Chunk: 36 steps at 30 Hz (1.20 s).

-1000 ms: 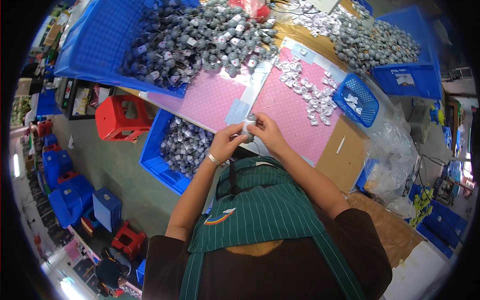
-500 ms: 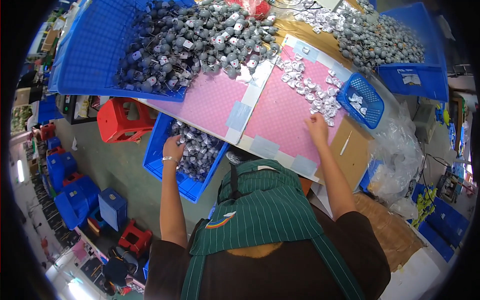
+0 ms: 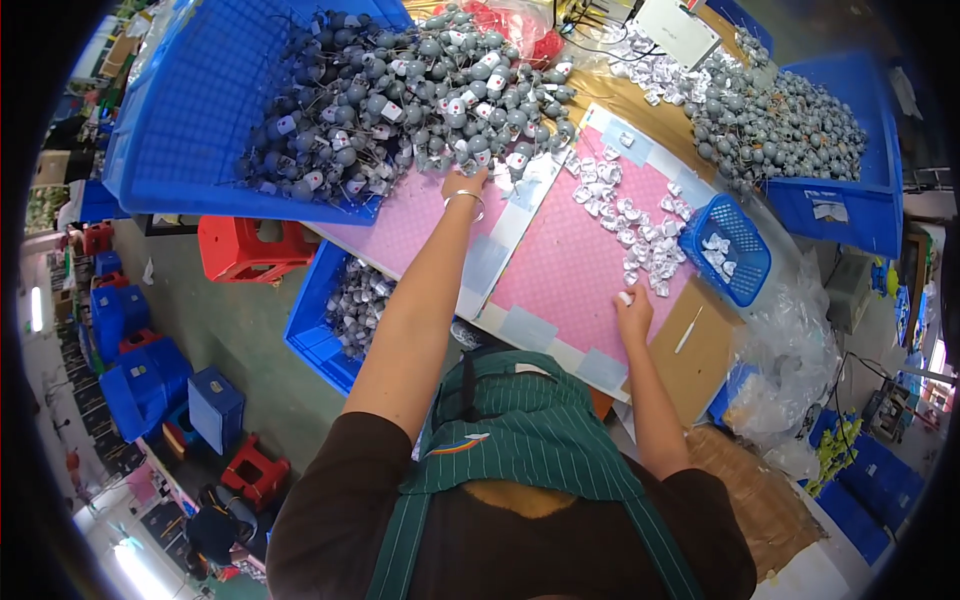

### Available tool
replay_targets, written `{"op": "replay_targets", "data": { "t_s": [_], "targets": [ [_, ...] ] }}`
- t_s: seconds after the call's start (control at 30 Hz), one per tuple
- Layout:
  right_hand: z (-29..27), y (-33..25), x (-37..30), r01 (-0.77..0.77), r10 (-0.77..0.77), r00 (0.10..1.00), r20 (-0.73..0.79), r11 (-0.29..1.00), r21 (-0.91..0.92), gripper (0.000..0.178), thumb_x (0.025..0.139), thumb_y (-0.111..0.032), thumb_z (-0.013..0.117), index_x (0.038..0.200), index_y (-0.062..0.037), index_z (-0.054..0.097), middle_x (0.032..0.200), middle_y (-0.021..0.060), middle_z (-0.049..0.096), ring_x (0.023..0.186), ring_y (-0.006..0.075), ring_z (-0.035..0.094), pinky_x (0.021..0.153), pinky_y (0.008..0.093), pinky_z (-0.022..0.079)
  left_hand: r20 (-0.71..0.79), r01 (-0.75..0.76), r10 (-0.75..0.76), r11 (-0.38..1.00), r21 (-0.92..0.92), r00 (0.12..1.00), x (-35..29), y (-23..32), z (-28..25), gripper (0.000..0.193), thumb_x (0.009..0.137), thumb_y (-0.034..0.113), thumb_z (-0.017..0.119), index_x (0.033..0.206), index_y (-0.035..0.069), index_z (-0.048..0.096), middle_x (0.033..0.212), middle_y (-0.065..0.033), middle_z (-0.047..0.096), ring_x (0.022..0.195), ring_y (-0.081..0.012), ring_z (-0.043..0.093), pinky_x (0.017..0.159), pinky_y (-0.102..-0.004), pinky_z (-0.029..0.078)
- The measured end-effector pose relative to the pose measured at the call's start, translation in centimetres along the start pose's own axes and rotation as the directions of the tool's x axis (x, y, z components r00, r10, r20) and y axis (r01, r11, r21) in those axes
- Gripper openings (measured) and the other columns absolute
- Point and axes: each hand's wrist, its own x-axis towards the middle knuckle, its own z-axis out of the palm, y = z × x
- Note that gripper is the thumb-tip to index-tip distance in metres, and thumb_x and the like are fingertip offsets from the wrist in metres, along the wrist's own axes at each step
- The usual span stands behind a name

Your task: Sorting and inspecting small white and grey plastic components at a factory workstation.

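My left hand, with a bracelet at its wrist, reaches to the near edge of a heap of grey ball-shaped parts. Its fingers are closed on one of these parts at the heap's edge. Many parts have thin stems and white patches, some with red dots. My right hand is over the pink mat, pinching a small white piece at its fingertips. Just beyond it lie scattered crumpled-looking white pieces.
A large blue crate lies tipped at the left, parts spilling out. Below the table's edge stands another blue crate with grey parts. At right are a blue basket, cardboard with a white pen-like tool, and plastic bags.
My left hand has moved from the lower blue crate up and right to the heap on the table. My right hand has drawn slightly away from the white pieces, one now visible in its fingers.
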Motion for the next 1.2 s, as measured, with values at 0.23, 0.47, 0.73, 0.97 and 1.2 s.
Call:
{"op": "replay_targets", "data": {
  "t_s": [0.23, 0.47, 0.73, 0.97, 1.2],
  "targets": [
    [-0.3, -4.6, -1.7, -0.357, 0.192, 0.918, 0.346, 0.78, 0.514, 0.016, 0.075, -0.004, 0.068, 0.086, 0.0005, 0.058, 0.073, 0.0068, 0.06, 0.064, 0.0118, 0.058, 0.053, 0.0229, 0.047, 0.202, -0.015, 0.034, 0.996, -0.091, 0.979, 3.0, -3.0, -0.8, 0.063, 0.058, 0.035, 0.075, 0.105, -0.005, 0.059, 0.093, -0.0172, 0.066, 0.074, -0.0262, 0.065, 0.068, -0.0338, 0.051],
    [-1.6, -12.3, -0.5, -0.397, -0.037, 0.878, 0.478, 0.502, 0.768, 0.013, 0.079, 0.0, 0.062, 0.09, -0.0007, 0.055, 0.077, 0.0051, 0.06, 0.066, 0.0095, 0.055, 0.058, 0.0214, 0.045, 0.394, 0.001, 0.089, 0.975, -0.223, 0.915, -11.5, 0.4, -7.2, 0.049, 0.061, 0.021, 0.082, 0.097, 0.002, 0.054, 0.078, -0.0045, 0.061, 0.06, -0.0104, 0.055, 0.046, -0.024, 0.042],
    [-2.9, -18.9, -2.1, -0.372, -0.347, 0.761, 0.548, 0.458, 0.807, 0.01, 0.079, -0.001, 0.063, 0.086, -0.0011, 0.055, 0.088, 0.0053, 0.059, 0.077, 0.0109, 0.058, 0.066, 0.0228, 0.048, 0.538, -0.182, 0.296, 0.95, -0.255, 0.789, -24.1, 2.7, -13.5, 0.051, 0.066, 0.015, 0.079, 0.11, 0.004, 0.056, 0.089, -0.0036, 0.058, 0.062, -0.008, 0.054, 0.041, -0.0201, 0.041],
    [-5.4, -21.3, -4.5, 0.238, -0.631, 0.726, 0.271, 0.602, 0.762, 0.013, 0.075, 0.007, 0.059, 0.084, -0.0013, 0.056, 0.102, 0.0102, 0.054, 0.084, 0.0133, 0.056, 0.069, 0.0248, 0.046, 0.389, -0.497, 0.533, 0.845, -0.2, 0.751, -27.3, 3.6, -16.3, 0.052, 0.062, 0.007, 0.076, 0.111, 0.005, 0.058, 0.094, -0.0091, 0.059, 0.065, -0.0155, 0.057, 0.057, -0.0275, 0.048],
    [-6.5, -20.7, -5.3, 0.159, -0.622, 0.705, 0.342, 0.608, 0.777, 0.013, 0.076, 0.009, 0.056, 0.086, 0.0003, 0.055, 0.102, 0.0087, 0.051, 0.085, 0.0132, 0.056, 0.07, 0.0246, 0.048, 0.397, -0.635, 0.653, 0.747, -0.197, 0.645, -28.4, 3.9, -17.9, 0.056, 0.063, 0.006, 0.075, 0.116, 0.007, 0.057, 0.095, -0.0094, 0.059, 0.074, -0.0181, 0.058, 0.062, -0.0269, 0.049]
  ]
}}
